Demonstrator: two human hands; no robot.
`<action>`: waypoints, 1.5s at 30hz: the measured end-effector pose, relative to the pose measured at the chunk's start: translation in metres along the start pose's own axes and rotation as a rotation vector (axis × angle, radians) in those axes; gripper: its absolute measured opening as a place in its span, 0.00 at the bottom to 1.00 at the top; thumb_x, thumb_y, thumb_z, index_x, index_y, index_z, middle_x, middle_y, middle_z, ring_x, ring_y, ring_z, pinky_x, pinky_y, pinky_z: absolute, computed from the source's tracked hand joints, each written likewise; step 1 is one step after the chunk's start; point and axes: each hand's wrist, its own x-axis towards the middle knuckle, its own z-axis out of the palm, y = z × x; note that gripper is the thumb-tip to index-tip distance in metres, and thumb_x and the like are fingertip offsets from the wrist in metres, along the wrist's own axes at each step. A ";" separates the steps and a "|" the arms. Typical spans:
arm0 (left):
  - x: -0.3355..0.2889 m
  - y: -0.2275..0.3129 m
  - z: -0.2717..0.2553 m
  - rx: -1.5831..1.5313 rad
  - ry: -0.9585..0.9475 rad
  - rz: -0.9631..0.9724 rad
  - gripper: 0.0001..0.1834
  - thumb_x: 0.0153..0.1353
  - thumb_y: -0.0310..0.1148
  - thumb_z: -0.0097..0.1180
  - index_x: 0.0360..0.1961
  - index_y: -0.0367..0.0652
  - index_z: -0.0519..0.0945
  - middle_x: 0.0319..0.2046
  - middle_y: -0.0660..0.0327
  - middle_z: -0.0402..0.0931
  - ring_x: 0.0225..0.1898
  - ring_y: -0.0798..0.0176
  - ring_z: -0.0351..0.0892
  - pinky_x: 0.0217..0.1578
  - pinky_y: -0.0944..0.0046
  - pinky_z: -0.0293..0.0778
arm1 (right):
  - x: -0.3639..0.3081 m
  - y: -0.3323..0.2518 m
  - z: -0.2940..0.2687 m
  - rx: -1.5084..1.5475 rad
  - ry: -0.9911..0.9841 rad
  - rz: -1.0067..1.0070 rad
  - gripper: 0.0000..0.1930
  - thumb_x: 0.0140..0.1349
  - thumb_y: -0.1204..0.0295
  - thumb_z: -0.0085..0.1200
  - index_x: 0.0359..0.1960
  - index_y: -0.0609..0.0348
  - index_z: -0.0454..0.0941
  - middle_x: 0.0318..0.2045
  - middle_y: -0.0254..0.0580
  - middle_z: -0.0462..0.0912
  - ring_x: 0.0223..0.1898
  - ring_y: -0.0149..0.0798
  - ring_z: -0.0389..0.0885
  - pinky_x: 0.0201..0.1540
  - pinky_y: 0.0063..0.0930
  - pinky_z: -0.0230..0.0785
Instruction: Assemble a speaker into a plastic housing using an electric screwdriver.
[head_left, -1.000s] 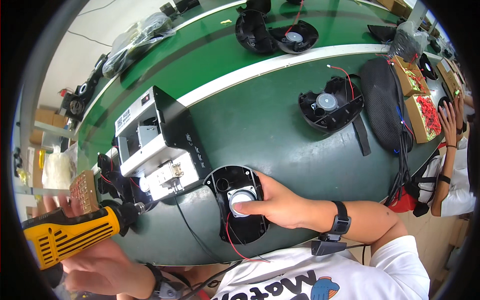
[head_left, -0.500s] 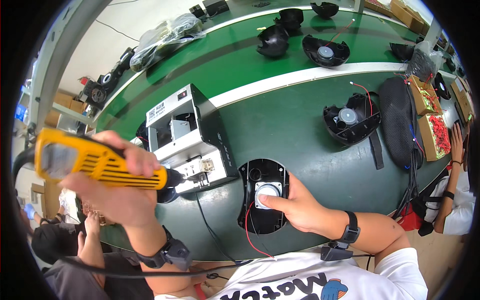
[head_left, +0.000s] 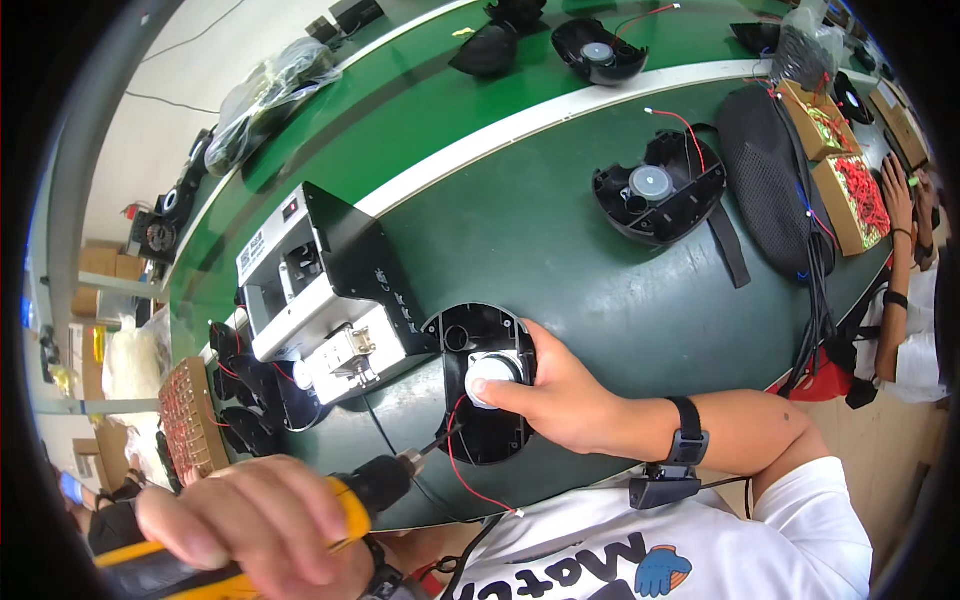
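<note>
Yellow driver [head_left: 378, 486] gripped by the left hand [head_left: 262, 520] has swung to the black housing [head_left: 497, 428] the right hand [head_left: 562, 396] clasps.

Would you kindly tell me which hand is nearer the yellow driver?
Left: the left hand grips the yellow driver; the right hand, up and right of it, holds a black shell.

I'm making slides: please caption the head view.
Right hand grips a black speaker housing; left hand holds a yellow power screwdriver, bit over the housing.
</note>
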 end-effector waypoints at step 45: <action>-0.001 -0.050 0.009 -0.096 -0.093 -0.090 0.42 0.49 0.77 0.52 0.33 0.41 0.74 0.11 0.69 0.70 0.09 0.70 0.69 0.13 0.68 0.69 | -0.002 0.010 0.007 0.066 0.005 -0.011 0.30 0.59 0.79 0.61 0.60 0.66 0.58 0.50 0.45 0.73 0.51 0.34 0.74 0.56 0.29 0.69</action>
